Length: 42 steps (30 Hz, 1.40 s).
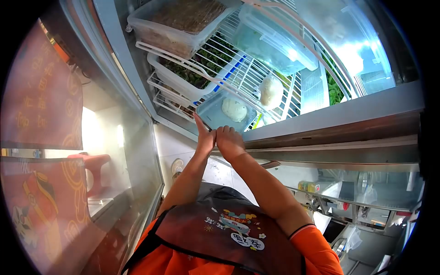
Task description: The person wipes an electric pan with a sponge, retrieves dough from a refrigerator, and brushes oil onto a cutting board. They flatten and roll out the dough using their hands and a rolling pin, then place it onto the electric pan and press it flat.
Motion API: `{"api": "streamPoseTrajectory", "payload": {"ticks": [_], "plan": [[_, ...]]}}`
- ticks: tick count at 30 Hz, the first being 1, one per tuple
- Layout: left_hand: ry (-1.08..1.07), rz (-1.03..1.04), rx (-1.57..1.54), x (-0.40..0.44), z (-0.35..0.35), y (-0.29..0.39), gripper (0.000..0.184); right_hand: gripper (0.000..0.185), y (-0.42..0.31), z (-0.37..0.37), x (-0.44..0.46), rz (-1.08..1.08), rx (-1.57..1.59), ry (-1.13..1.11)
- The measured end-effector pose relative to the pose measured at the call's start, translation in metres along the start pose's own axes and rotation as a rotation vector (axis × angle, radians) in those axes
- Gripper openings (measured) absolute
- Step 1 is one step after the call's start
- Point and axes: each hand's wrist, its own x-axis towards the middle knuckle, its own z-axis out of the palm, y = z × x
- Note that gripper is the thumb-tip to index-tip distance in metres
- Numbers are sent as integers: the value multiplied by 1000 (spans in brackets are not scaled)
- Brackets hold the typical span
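Note:
Both my hands are at the near edge of a shallow clear plastic container (211, 111) at the front of a wire fridge shelf. Inside the container lies a white rounded lump (234, 109); its kind I cannot make out. My left hand (205, 136) grips the near left corner, with one digit stretched along the side. Right beside it, my right hand (229, 140) has its fingers curled over the near rim. Another pale lump (271, 91), seemingly wrapped in plastic, sits on the wire shelf just beyond.
Higher up stand a tub of brown food (160, 34) and a lidded clear box (270, 39). Leafy greens fill a white-rimmed tray (192, 68) below. The glass fridge door (133, 151) stands open at left. A red stool (94, 169) shows through it.

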Motion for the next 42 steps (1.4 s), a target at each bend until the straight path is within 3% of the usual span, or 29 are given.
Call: {"api": "streamPoseTrajectory", "payload": {"ticks": [3,9,11,14,17,20,21,24,28,29,33,36,39,42], "plan": [[100,143,192,10,-8,-3,100,14,-1,7,-1,-12,-23,29],[73,-137,76,55,-25,-10,85,15,-1,5,9,-9,-44,75],[80,-307,15,47,-10,27,71,16,3,6,10,11,-63,65],[60,-430,-87,45,-1,46,66,16,11,12,11,23,-100,52],[177,-366,-38,41,9,45,54,17,15,13,7,3,-128,26],[148,-161,154,65,-7,-5,44,16,15,7,11,-1,-150,13],[25,-315,98,58,-4,26,43,16,15,6,13,13,-147,18],[102,-315,118,61,8,36,35,16,18,6,16,13,-147,38],[114,-580,-88,51,18,38,61,16,20,6,20,12,-114,23],[30,-599,-149,44,17,38,66,16,16,8,18,31,-83,32],[63,-713,-270,12,29,39,83,14,14,3,17,47,-53,-39],[33,-622,-239,10,28,31,86,14,16,3,14,76,-37,-12],[83,-505,-46,12,36,23,110,14,19,15,6,100,-45,51],[108,-334,153,19,35,1,106,14,20,21,-1,104,-103,60]]}}
